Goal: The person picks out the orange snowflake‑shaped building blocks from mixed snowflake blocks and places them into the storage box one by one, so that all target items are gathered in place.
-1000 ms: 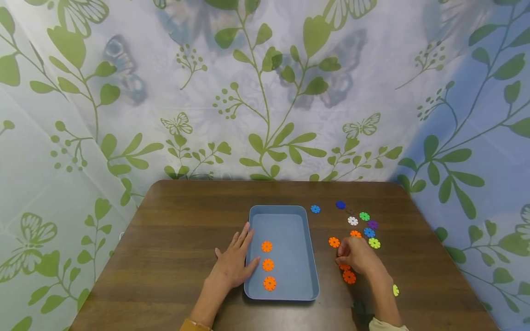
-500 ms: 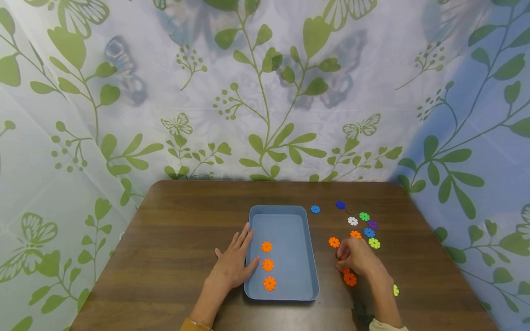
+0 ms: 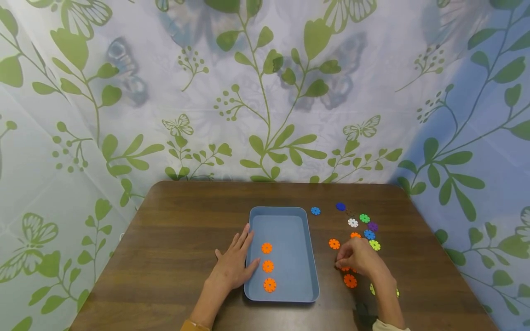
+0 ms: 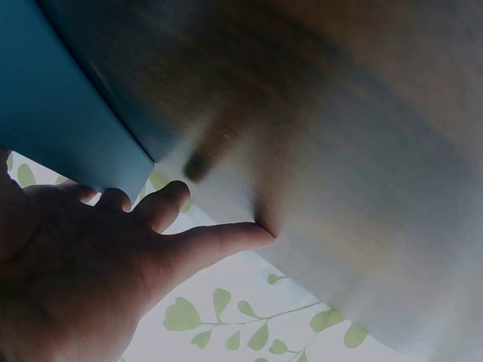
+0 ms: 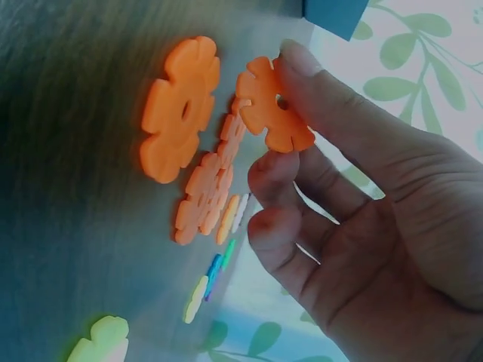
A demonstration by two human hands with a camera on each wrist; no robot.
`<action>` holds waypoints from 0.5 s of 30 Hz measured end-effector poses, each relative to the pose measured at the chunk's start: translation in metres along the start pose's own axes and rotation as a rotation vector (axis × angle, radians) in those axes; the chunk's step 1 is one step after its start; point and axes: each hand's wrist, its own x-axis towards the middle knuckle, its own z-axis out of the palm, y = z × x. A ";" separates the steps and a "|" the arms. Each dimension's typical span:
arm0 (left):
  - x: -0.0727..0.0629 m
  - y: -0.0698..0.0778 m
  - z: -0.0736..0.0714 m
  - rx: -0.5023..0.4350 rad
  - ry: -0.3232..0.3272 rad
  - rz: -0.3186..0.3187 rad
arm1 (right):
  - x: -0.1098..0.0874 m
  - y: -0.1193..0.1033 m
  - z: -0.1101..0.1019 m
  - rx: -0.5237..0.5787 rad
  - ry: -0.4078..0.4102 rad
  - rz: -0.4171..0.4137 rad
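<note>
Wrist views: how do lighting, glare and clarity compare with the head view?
Left wrist: dim, the left hand in shade, pale glare washing over the table; right wrist: held orange disc fairly clear, wall covering partly washed out; head: fairly even light, the blue-grey tray easily readable, though a dark disc almost blends into the table.

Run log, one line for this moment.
Left hand: at blue-gray rectangular tray; Right hand: pinching orange flower-shaped plastic disc; Tray: three similar orange discs; Brown wood-grain table: assorted discs right of tray
</note>
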 end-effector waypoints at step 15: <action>0.000 -0.001 0.001 0.008 0.000 0.003 | 0.002 -0.014 -0.014 0.119 0.102 -0.035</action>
